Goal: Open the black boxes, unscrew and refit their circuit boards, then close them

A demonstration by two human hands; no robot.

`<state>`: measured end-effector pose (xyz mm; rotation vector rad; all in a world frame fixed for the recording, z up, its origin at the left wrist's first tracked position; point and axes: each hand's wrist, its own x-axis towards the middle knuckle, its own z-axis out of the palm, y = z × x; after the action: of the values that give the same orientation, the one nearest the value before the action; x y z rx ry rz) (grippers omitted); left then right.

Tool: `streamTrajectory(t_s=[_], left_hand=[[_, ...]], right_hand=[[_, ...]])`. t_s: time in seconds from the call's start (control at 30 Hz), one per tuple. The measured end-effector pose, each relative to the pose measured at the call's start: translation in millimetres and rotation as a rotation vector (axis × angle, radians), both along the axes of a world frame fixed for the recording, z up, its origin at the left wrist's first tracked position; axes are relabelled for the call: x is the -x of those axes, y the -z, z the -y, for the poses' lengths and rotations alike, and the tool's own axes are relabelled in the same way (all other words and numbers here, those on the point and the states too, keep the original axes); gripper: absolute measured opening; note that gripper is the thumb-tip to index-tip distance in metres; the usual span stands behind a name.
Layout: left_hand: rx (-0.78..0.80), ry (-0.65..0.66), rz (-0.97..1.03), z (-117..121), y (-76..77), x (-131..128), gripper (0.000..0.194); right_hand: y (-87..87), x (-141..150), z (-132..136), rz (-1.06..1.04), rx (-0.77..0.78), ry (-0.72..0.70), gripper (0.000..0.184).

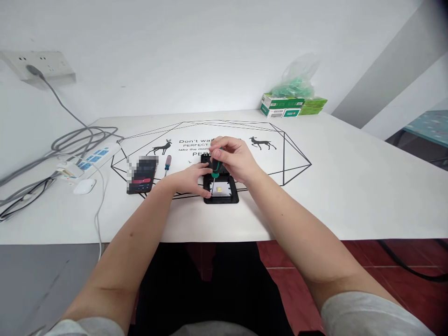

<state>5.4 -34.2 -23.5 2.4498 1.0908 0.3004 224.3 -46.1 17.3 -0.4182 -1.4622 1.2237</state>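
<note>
Head view: green screwdriver held near upright over an open black case, tip down by the left thumb.

So the case [221, 201] sits on the desk [315, 205] dead ahead of the person, right between the two hands, its longer run going away from the body. The screwdriver [216, 169] is pinched in the right hand [234, 156] up top, long axis close to vertical with a slight lean, tip down around the near-left corner of the silver plate [227, 188]. Left hand [191, 179] is the closer one to that corner: fingers spread, not clenched, thumb and fingertips touching the case's left side. Can't tell whether the tip's actually seated in anything, way too small. Spare screwdriver [168, 162] lies off to the left, beside the phone [143, 175].
</note>
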Motion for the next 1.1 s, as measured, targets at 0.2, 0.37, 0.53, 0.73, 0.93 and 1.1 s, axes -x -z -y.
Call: streamTrajectory(t_s=[0.2, 0.37, 0.53, 0.73, 0.93, 1.1], left_hand=[[0.105, 0.071, -0.014, 0, -7.1, -1, 0.087], [0.14, 0.008, -0.063, 3, -9.4, -1, 0.088], [0.129, 0.001, -0.049, 4, -9.4, -3, 0.087], [0.145, -0.013, -0.047, 6, -11.5, -4, 0.097], [0.118, 0.013, -0.038, 6, -12.5, -3, 0.09], [0.156, -0.001, -0.051, 8, -14.4, -4, 0.089]], right_hand=[[-0.7, -5, 4, 0.001, 0.092, -0.181, 0.042], [2.7, 2, 11, -0.065, 0.266, -0.33, 0.049], [7.8, 6, 11, -0.07, 0.226, -0.346, 0.05], [11.3, 4, 4, -0.098, 0.296, -0.363, 0.048], [11.8, 7, 4, -0.153, 0.331, -0.386, 0.055], [11.5, 6, 5, -0.141, 0.257, -0.364, 0.051]])
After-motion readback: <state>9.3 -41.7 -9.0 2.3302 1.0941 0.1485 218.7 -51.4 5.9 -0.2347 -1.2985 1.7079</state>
